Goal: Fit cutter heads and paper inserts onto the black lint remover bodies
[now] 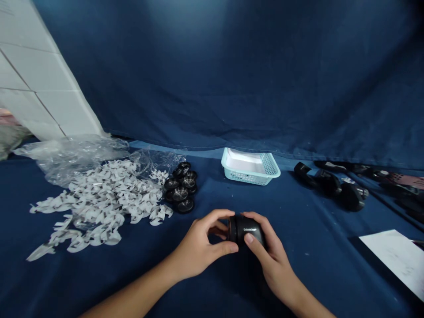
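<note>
A black cylindrical housing [254,230] with small pale lettering lies on its side between my two hands. My right hand [270,254] wraps around its right part, thumb pressed beside the lettering. My left hand [203,245] is curled over the left end, its fingers and thumb on the black ring-like rim [233,228] there. What lies inside that end is hidden by my fingers. Below the housing the cloth is dark, and I cannot tell whether part of the housing extends there.
Left of my hands sit several round black mesh caps [180,193] and a heap of pale plastic pieces [112,194], with clear plastic bags [76,154] behind. A light blue basket [247,177] stands ahead. To the right are black device parts [351,196] and a white sheet [394,258].
</note>
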{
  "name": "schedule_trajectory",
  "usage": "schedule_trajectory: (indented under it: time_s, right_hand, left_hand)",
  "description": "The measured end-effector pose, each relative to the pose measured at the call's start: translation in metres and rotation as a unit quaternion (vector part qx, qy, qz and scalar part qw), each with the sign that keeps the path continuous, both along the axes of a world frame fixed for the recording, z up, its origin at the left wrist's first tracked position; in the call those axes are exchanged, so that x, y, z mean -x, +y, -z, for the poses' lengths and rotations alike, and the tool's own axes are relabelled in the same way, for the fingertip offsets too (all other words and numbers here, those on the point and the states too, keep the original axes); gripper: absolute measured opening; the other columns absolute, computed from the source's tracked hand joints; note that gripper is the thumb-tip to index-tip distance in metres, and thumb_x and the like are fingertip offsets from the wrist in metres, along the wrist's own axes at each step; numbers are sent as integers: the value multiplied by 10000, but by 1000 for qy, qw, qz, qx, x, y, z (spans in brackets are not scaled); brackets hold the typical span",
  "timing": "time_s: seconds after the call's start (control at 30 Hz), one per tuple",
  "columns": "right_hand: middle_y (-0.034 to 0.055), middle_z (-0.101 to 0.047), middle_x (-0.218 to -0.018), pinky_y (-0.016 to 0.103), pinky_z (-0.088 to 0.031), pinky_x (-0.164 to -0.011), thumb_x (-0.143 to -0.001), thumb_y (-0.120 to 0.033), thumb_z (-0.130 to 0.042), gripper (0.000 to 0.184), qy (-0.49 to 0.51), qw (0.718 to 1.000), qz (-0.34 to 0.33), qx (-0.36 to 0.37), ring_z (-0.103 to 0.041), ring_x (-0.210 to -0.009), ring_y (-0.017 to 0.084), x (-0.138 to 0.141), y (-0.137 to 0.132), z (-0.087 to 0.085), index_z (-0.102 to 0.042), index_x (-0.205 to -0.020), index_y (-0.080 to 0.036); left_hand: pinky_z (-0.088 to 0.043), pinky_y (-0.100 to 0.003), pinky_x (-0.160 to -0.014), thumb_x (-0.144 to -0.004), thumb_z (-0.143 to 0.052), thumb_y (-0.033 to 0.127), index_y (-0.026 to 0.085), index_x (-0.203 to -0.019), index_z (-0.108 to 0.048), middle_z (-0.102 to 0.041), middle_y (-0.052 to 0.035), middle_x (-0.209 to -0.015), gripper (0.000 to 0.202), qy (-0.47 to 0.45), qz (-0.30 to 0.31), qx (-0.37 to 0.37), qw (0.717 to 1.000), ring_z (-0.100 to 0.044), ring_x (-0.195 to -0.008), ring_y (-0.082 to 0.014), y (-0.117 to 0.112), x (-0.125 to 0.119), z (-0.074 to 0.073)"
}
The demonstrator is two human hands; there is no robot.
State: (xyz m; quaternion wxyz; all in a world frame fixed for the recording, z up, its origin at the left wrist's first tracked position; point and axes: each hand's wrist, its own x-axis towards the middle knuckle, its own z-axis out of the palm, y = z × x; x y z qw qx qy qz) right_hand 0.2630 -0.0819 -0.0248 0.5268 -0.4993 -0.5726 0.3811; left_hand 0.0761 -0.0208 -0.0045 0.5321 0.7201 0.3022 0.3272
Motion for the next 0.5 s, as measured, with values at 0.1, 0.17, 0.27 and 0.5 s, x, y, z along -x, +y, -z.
schedule_trajectory:
  time_s: [0.1, 0.17, 0.27, 0.5]
  right_hand:
    - [-25, -586, -1174, 242, -420, -961, -914, -407, -558, 294, 21, 1000, 8, 22, -523, -1121, 175, 1, 1, -1, -527, -1197, -334]
    - [-13, -596, -1182, 257, -425, -960, -907, -420, -564, 305, 35, 999, 9, 35, -522, -1141, 188, 2, 2, -1, -534, -1193, -318]
    - [8, -594, -1220, 279, -435, -945, -905, -436, -564, 319, 50, 998, 7, 44, -517, -1172, 210, 2, 4, -2, -541, -1191, -296]
    - [14, -635, -1162, 294, -435, -924, -892, -449, -571, 312, 61, 996, 21, 66, -543, -1135, 216, 2, 6, -6, -571, -1159, -287]
  left_hand:
    - [-523, -349, -894, -757, -772, 248, 268, -1245, -541, -682, -19, -1031, 540, 12, -12, -36, 999, -652, -957, -190, 0, 0, 1]
    - [-528, -335, -893, -742, -779, 207, 280, -1235, -553, -656, -21, -1140, 547, 13, -18, -64, 998, -644, -981, -185, -1, -1, 2]
    - [-529, -320, -887, -725, -781, 149, 290, -1220, -575, -594, -22, -1281, 554, 15, -29, -110, 993, -632, -1004, -176, -1, -1, 3]
    - [-523, -325, -883, -722, -762, 93, 304, -1212, -595, -571, -23, -1330, 558, 26, -37, -167, 985, -571, -1149, -210, -2, -1, 3]
